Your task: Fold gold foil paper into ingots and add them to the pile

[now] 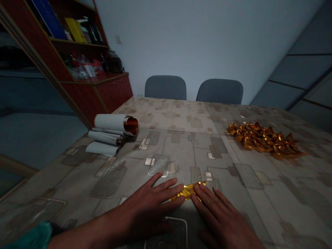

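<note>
While L grip (149, 200) & R grip (220, 213) lie flat, unclenched, fingertips on the gold foil (189, 190) b/w them, pressing evenly w/ both should keep its creases crisp.

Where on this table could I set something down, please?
Bare tabletop lies between the curled sheets and the shiny folded pieces, and right of the right hand, nearer than those pieces. It is crowded at the gold strip, partly beneath that hand and the left hand.

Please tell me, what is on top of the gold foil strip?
Fingers of the left hand and right hand rest on the gold foil strip. The parts they cover cannot be seen.
</note>
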Motion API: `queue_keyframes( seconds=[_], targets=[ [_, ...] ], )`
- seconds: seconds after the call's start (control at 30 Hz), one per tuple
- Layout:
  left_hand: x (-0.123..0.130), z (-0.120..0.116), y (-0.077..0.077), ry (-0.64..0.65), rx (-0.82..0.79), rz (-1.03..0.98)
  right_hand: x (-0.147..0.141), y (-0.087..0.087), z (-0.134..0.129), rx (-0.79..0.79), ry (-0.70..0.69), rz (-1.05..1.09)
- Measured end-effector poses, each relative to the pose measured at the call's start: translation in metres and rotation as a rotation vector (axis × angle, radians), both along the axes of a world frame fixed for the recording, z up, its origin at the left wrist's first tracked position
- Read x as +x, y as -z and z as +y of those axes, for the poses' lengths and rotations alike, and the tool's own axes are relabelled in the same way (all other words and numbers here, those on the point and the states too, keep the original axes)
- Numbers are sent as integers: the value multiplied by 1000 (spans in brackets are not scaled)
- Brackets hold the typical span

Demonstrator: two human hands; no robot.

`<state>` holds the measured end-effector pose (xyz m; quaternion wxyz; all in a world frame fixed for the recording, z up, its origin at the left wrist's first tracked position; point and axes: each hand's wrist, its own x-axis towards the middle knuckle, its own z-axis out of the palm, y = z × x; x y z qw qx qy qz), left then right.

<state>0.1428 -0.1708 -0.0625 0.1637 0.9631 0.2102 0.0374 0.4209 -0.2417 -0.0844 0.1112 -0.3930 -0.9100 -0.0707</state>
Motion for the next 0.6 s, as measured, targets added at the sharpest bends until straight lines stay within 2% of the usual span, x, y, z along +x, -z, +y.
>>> queue_keyframes(
  seconds=[0.1, 0.23, 0.37, 0.43, 0.5, 0.6],
  targets=[
    [-1, -2, 2, -27, 5, -16, 3, -2, 0, -15, 3, 24],
    [-6, -2, 4, -16, 10, -23, 1, -16, 5, -106, 24, 125],
    [0, 1, -1, -8, 41, -56, -11, -26, 21, -254, 112, 340],
    [9, 2, -6, -34, 34, -104, -18, -26, 32, -269, 171, 395],
    [19, 3, -9, -186, 13, -182, -24, -26, 43, -273, 224, 383],
    [30, 4, -12, -403, -3, -227, -27, -27, 58, -334, 233, 375]
  ],
)
